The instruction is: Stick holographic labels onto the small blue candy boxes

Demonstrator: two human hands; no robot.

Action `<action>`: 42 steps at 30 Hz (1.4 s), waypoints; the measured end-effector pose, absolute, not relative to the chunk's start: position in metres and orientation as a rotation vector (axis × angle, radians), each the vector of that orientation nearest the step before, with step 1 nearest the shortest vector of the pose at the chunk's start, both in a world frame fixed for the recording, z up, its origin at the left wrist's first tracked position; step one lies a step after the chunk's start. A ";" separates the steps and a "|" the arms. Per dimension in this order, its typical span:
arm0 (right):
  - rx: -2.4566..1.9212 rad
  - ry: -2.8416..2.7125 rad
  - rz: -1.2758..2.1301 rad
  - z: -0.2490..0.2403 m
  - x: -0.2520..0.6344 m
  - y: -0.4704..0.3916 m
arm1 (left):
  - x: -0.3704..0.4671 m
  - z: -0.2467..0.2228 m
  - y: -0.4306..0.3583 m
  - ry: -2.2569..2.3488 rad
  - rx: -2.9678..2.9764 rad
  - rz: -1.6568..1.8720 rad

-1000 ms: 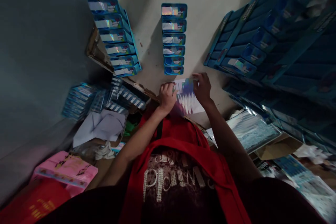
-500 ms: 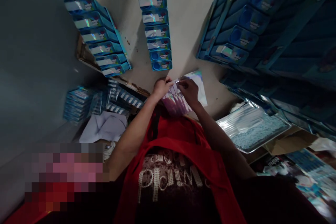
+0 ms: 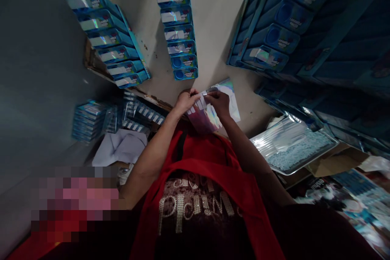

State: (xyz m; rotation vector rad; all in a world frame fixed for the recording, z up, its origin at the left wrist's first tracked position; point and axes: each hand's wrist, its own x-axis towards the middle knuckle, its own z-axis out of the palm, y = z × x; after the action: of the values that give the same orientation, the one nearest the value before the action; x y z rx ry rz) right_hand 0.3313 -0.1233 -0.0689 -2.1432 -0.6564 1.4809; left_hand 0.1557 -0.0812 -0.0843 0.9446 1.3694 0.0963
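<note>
A shiny holographic sheet of stickers [image 3: 203, 118] lies at the near edge of the table, under both hands. My left hand [image 3: 187, 100] pinches the sheet's upper left part, thumb and fingers together. Close beside it, my right hand [image 3: 219, 103] has its fingertips pressed together on a small shiny sticker [image 3: 206, 94] at the sheet's upper edge. Beyond the hands stands a row of blue boxes [image 3: 179, 32]; the farther ones bear silvery stickers, while the two nearest show bare round blue marks.
Another row of stickered blue boxes [image 3: 105, 38] stands left on the table [image 3: 210, 20]. Large stacks of blue boxes [image 3: 283, 38] fill the right. A clear-wrapped tray [image 3: 298, 146] sits lower right, packed boxes [image 3: 88, 120] lower left. A blurred pink and red patch is at bottom left.
The view has shifted slightly, so the box rows appear a little farther left and up. Both hands stay at the sheet, with the right fingers moved slightly.
</note>
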 end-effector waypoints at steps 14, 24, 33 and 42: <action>-2.327 -0.891 1.564 -0.050 0.324 -0.112 | 0.182 -0.061 -0.089 1.586 1.428 -0.223; -1.868 -0.015 2.043 -0.031 0.336 -0.119 | 0.161 -0.088 -0.066 1.367 1.116 -0.047; -1.365 0.386 2.117 -0.008 0.349 -0.112 | 0.166 -0.022 -0.094 1.546 1.188 0.551; -1.425 0.503 2.174 -0.007 0.338 -0.116 | 0.173 -0.018 -0.088 1.383 0.872 0.455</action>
State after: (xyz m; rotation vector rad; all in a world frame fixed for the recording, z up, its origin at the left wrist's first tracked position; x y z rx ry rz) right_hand 0.3382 -0.1158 -0.0070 -1.4254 0.5032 2.1742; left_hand 0.1731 -0.0879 -0.0177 0.8721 1.3834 0.4549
